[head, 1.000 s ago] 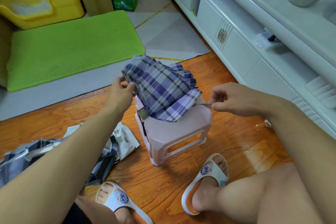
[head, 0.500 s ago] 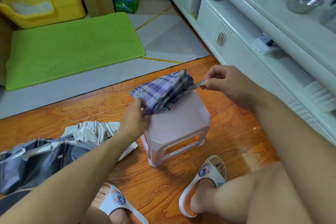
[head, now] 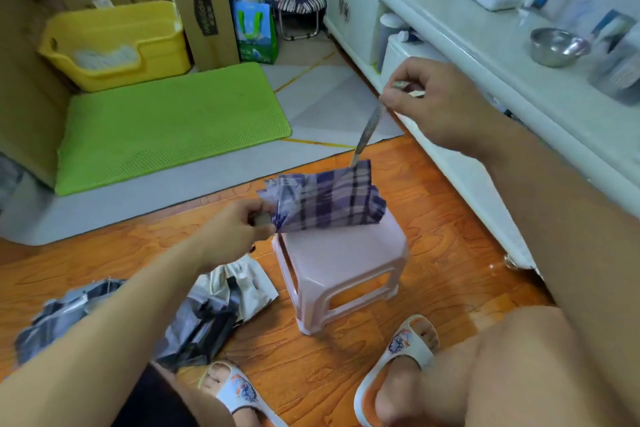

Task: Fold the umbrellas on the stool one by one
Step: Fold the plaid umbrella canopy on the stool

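Orange wood floor surrounds a pink stool (head: 341, 263) where a plaid umbrella (head: 325, 201) lies. Left hand (head: 239, 229) grips its handle end; right hand (head: 426, 97) pinches the strap (head: 367, 128), now pulled taut and higher than 0.5 s ago.

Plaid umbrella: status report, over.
Left hand grips plaid umbrella at handle end. Right hand pinches its strap, pulled taut. Umbrella lies on stool. Nothing in the way.

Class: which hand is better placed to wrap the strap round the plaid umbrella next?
Right hand: it pinches the strap, pulled taut above the plaid umbrella. Left hand grips the umbrella's end.
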`<state>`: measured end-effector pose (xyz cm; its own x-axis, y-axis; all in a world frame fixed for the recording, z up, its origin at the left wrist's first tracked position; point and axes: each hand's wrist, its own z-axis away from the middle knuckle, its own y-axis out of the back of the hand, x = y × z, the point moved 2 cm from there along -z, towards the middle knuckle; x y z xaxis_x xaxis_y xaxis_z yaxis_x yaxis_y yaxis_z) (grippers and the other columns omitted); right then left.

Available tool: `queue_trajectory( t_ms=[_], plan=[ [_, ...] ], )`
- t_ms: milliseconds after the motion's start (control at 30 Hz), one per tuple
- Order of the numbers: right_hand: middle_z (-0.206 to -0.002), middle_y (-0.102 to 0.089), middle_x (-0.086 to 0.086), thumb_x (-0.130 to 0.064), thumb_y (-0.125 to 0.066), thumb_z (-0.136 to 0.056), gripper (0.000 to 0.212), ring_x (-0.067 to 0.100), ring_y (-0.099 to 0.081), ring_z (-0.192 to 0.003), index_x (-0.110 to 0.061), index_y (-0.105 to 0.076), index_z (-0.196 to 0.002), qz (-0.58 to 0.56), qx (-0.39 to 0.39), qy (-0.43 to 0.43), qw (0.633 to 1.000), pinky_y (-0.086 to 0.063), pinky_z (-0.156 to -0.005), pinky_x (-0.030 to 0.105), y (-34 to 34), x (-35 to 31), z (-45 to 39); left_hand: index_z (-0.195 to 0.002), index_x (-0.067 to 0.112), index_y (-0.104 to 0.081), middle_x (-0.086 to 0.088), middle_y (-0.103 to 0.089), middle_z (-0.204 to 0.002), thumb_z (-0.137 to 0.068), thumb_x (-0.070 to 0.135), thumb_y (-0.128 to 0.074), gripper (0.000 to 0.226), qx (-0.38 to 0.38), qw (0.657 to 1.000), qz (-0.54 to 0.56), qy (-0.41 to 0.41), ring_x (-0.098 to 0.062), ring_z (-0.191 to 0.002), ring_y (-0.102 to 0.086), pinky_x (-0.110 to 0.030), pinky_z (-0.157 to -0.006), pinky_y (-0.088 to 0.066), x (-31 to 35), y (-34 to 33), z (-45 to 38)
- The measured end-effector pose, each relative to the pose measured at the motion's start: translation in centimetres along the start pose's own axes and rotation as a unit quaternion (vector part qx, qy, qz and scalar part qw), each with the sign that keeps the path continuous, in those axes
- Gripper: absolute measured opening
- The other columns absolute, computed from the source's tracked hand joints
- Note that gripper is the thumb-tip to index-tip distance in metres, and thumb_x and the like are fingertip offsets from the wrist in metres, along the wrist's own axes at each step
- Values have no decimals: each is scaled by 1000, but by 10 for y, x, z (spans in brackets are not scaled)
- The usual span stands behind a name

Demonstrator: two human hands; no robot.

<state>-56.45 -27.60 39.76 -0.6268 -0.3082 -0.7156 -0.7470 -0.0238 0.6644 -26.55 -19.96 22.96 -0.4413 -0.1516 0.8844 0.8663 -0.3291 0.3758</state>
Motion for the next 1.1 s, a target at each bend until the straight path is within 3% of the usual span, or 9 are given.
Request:
queue_trajectory(
  t_ms=[67, 167, 367, 500, 667, 800, 900, 967, 1100],
  plan=[
    [-72, -56, -3, -17, -66, -93, 10, 5, -51, -66, -17, -62, -83, 32, -29, 1, 999, -41, -64, 19, 9, -28, -16, -108, 24, -71, -4, -69, -92, -86, 13, -73, 25, -22, 999, -21, -35, -15, -78, -57, -31, -72, -47, 24, 14, 30],
    [-79, -64, 8, -12, -64, -92, 14, 19, -58, -75, -16, -61, -78, 28, -78, -53, 995, -51, -74, 35, 20, -43, -33, -120, 22, -64, -4, -73, -113, -87, -5, -74, 44, -40, 995, 55, -77, -10, -96, -67, -21, -81, -53, 62, 28, 82],
    [-62, -56, 6, -6, -57, -95, 21, 19, -52, -59, -10, -56, -74, -29, -208, -204, 956, -48, -62, 29, -11, -7, -4, -104, 18, -70, -24, -70, -109, -68, 26, -94, 44, -39, 964, 229, -128, -34, -96, -64, -42, -90, -52, 101, 43, 154],
    [-77, -50, 16, 5, -46, -94, 22, 30, -46, -73, -2, -59, -78, -145, -334, -303, 881, -46, -71, 32, -56, 42, 66, -106, 9, -71, -28, -70, -111, -66, 12, -93, 45, -61, 895, 431, -100, -38, -98, -72, -40, -85, -61, 98, 37, 168],
    [-70, -24, 2, -28, -56, -102, 30, 18, -19, -63, -19, -56, -74, -359, -429, -333, 759, -34, -63, 29, -66, 52, 163, -127, 2, -67, -26, -66, -126, -49, 8, -100, 84, -11, 858, 513, 7, -35, -95, -74, -36, -78, -63, 78, 33, 166],
    [-68, -27, 1, -34, -40, -109, 33, 14, -20, -57, -14, -62, -94, -355, -381, -310, 795, -27, -51, 25, -48, 37, 208, -123, -8, -67, -23, -65, -131, -44, 4, -99, 86, 6, 851, 521, 61, -29, -100, -74, -34, -79, -63, 61, 24, 154],
    [-64, -35, 1, -27, -37, -111, 34, 13, -29, -52, -9, -61, -95, -317, -303, -274, 856, -32, -52, 27, -40, 18, 227, -130, -9, -61, -23, -63, -134, -84, 1, -69, 48, 31, 849, 514, 120, -28, -103, -72, -35, -79, -63, 49, 7, 141],
    [-67, -47, 2, -25, -43, -109, 36, 14, -40, -55, -9, -69, -91, -294, -257, -259, 884, -40, -58, 29, -35, 8, 233, -137, -5, -53, -23, -69, -119, -104, 1, -43, 36, 67, 886, 427, 167, -25, -91, -73, -39, -76, -64, 43, -12, 133],
    [-65, -57, 5, -17, -51, -105, 29, 13, -49, -53, 2, -73, -99, -308, -199, -306, 878, -45, -57, 31, -30, -2, 230, -138, 13, -43, -3, -70, -76, -107, 3, -40, 32, 10, 979, 87, 185, -20, -68, -67, -30, -54, -59, 30, -51, 131]
  ],
)
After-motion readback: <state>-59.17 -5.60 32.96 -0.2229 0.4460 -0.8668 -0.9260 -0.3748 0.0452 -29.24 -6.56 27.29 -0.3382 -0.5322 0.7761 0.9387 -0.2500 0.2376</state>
